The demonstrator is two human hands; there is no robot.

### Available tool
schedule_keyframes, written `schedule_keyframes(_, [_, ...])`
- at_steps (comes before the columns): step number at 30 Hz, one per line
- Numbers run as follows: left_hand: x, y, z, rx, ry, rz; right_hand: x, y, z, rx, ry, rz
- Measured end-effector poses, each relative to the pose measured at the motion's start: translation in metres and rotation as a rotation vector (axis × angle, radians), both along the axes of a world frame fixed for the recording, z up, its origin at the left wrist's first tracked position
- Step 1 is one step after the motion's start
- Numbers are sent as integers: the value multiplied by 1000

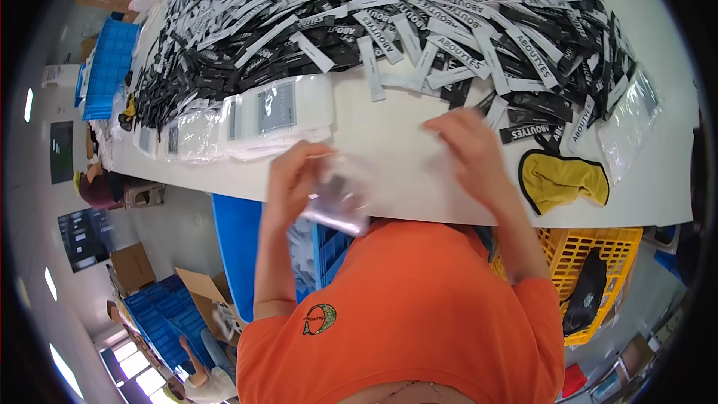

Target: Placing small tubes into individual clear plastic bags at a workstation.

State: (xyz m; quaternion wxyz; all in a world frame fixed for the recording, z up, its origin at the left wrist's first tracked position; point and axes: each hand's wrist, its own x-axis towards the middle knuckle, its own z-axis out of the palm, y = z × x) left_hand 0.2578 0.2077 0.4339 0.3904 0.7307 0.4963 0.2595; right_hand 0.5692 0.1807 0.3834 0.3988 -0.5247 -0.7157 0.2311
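Note:
My left hand grips a small clear plastic bag just over the table's front edge. The bag is blurred, and its contents cannot be made out beyond a dark patch. To the right, my right hand hovers above the white table, thumb and fingertips near each other. Blur hides whether anything thin is between them. Ahead of it spreads a large heap of white and black printed strips. On the left, near my left hand, lies a row of flat clear plastic bags with grey printed panels.
A yellow cloth piece with black edging rests at the right, by another clear bag. Below the table stand a yellow crate with a black item and a blue bin. Blue crates and two other people are at left.

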Motion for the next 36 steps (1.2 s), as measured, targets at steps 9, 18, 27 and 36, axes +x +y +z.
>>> schedule_keyframes(9, [-97,14,31,144,632,101,35,7,-13,-7,-792,-132])
schedule_keyframes(18, [-9,121,-45,410,647,114,23,17,-28,153,-634,-137])
schedule_keyframes(27, [-13,114,23,730,309,152,29,2,-13,54,-401,-147])
schedule_keyframes(36, [10,46,26,300,3,242,33,-17,-5,15,-621,-253])
